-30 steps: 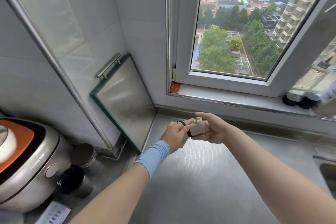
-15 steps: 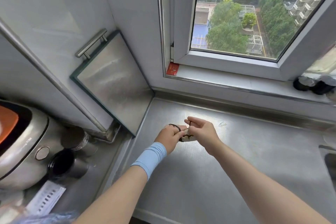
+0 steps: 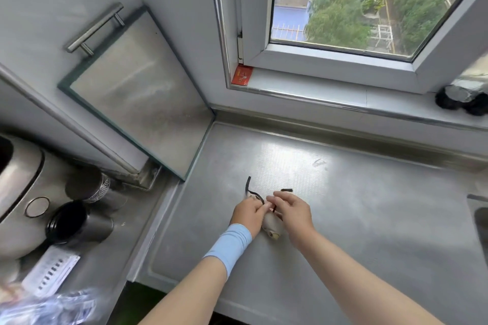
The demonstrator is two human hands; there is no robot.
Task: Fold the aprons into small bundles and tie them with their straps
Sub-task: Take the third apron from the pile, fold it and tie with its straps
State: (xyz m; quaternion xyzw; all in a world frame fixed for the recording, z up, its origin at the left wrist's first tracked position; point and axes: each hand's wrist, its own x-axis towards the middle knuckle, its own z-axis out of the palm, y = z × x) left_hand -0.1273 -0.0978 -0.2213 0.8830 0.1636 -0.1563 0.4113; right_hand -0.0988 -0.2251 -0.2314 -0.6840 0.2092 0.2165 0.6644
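Note:
A small beige apron bundle (image 3: 272, 227) rests on the steel counter (image 3: 356, 206), between my two hands. Its dark straps (image 3: 249, 186) curl out past my fingertips; one end sticks up on the left, and the other strap end (image 3: 286, 190) pokes out to the right. My left hand (image 3: 249, 215), with a light blue wristband, pinches a strap at the top of the bundle. My right hand (image 3: 293, 211) lies over the bundle's right side, its fingers closed on the strap there. My hands hide most of the bundle.
A metal board with a bar handle (image 3: 137, 95) leans in the left corner. A rice cooker (image 3: 18, 192), a dark cup (image 3: 71, 224) and a steel jar (image 3: 87, 187) stand at the left. Dark objects (image 3: 462, 100) sit on the window sill. A sink edge (image 3: 479, 216) shows at the right.
Both hands have come down from mid-air with the bundle onto the counter. The view has tilted downward, and the strap ends now stick out loose beyond my fingers.

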